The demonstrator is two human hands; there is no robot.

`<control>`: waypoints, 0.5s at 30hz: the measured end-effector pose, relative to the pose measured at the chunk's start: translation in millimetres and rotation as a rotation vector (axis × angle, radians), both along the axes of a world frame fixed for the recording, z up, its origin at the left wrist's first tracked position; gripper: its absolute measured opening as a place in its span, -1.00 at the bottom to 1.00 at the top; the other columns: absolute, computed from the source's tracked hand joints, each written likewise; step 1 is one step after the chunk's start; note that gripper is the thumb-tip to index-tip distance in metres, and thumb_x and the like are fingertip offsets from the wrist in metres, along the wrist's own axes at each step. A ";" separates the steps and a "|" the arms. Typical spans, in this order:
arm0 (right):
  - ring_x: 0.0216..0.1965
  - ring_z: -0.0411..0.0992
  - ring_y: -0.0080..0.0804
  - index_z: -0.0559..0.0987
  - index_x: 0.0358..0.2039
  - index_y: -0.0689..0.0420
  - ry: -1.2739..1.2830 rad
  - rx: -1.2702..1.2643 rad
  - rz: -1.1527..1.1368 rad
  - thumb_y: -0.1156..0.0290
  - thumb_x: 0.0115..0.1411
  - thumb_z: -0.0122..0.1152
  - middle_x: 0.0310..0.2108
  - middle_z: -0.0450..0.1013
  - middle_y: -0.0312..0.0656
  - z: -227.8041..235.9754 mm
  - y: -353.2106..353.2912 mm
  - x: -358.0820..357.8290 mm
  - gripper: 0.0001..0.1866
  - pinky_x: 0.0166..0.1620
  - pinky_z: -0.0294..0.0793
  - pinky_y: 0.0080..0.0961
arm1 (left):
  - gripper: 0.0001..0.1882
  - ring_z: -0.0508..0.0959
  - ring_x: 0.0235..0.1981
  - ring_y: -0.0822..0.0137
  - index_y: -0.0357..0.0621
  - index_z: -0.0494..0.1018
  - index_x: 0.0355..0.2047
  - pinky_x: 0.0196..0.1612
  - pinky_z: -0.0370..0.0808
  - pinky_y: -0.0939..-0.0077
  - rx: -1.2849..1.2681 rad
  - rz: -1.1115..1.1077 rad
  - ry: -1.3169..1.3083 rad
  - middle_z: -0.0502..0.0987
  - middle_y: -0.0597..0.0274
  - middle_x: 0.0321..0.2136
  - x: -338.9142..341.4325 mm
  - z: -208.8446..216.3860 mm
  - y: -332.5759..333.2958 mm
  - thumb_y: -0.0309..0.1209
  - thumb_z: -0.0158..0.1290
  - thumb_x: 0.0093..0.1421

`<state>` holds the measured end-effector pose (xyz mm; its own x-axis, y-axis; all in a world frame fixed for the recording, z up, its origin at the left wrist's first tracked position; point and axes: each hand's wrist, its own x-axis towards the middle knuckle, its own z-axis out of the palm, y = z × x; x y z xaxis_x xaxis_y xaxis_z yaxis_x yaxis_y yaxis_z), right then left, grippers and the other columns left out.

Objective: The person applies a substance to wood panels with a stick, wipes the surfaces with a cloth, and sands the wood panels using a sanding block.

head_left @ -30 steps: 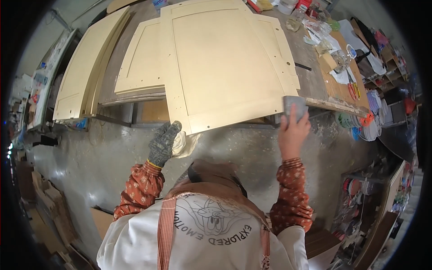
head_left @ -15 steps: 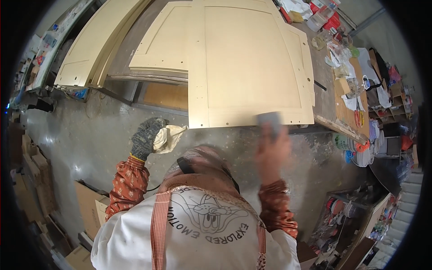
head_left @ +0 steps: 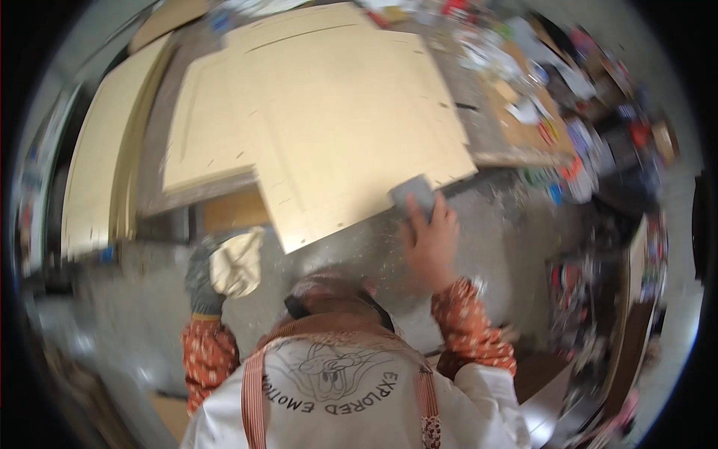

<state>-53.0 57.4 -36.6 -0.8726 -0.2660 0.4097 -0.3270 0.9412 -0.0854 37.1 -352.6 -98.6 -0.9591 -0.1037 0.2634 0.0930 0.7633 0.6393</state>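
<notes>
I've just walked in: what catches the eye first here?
The big cream panel dominates the middle, jutting past the near edge of the workbench. At the panel's front edge, the bare right hand holds a grey block; further left, the gloved left hand holds a crumpled cream cloth.

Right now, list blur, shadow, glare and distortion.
Head view: motion blur softens the large flat cream panel; a faint shadow lies on it beside the grey rectangular block; pale glare spots the grey floor at left; fisheye bends straight edges.
</notes>
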 end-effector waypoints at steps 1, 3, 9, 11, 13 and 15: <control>-0.09 0.27 0.07 0.40 0.05 0.05 0.024 0.001 -0.143 0.31 0.13 0.08 0.03 0.22 0.17 -1.4 18.3 -13.6 -0.56 -0.15 0.33 -0.10 | -0.60 0.45 -0.02 0.23 -0.24 0.39 -0.05 0.07 0.35 0.34 0.248 0.004 0.001 0.47 0.07 -0.07 -7.3 6.3 -12.9 -0.32 0.04 0.12; -0.18 0.30 0.02 0.40 0.02 0.08 -0.051 -0.050 -0.037 0.30 0.14 0.07 -0.07 0.29 0.16 2.2 20.2 -13.8 -0.59 -0.17 0.33 -0.13 | -0.65 0.46 -0.07 0.24 -0.27 0.38 -0.06 0.02 0.38 0.34 0.463 -0.017 0.052 0.48 0.06 -0.11 -35.1 36.0 -15.6 -0.37 -0.03 0.17; -0.14 0.29 0.13 0.41 0.08 0.00 0.019 -0.337 0.195 0.37 0.07 0.09 -0.01 0.22 0.29 -7.0 -39.2 30.4 -0.51 -0.15 0.32 0.06 | -0.70 0.52 -0.24 0.36 -0.29 0.40 -0.03 -0.16 0.50 0.48 0.618 -0.209 -0.020 0.50 0.08 -0.14 -82.8 123.9 116.6 -0.46 -0.04 0.24; -0.13 0.28 0.09 0.41 0.07 0.01 0.087 -0.274 -0.097 0.35 0.04 0.16 0.03 0.19 0.23 -9.9 31.9 14.5 -0.49 -0.11 0.32 0.00 | -0.68 0.53 -0.31 0.35 -0.21 0.47 -0.13 -0.26 0.53 0.45 0.431 -0.426 0.166 0.53 0.18 -0.25 -84.7 110.6 159.1 -0.36 0.15 0.12; -0.13 0.28 0.07 0.41 0.06 -0.03 0.002 -0.291 -0.303 0.30 0.02 0.21 0.03 0.21 0.17 -19.1 100.8 7.0 -0.48 -0.08 0.30 -0.06 | -0.67 0.53 -0.35 0.28 -0.20 0.47 -0.14 -0.30 0.51 0.36 0.121 -0.474 0.179 0.53 0.14 -0.33 -88.1 93.6 176.8 -0.35 0.17 0.10; -0.12 0.27 0.10 0.41 0.05 -0.05 0.040 -0.285 -0.320 0.28 0.03 0.21 0.04 0.22 0.16 -19.1 141.5 -11.3 -0.49 -0.07 0.30 -0.07 | -0.68 0.52 -0.36 0.16 -0.18 0.47 -0.16 -0.29 0.48 0.27 -0.129 -0.424 0.248 0.51 0.08 -0.36 -93.0 85.2 203.6 -0.34 0.16 0.08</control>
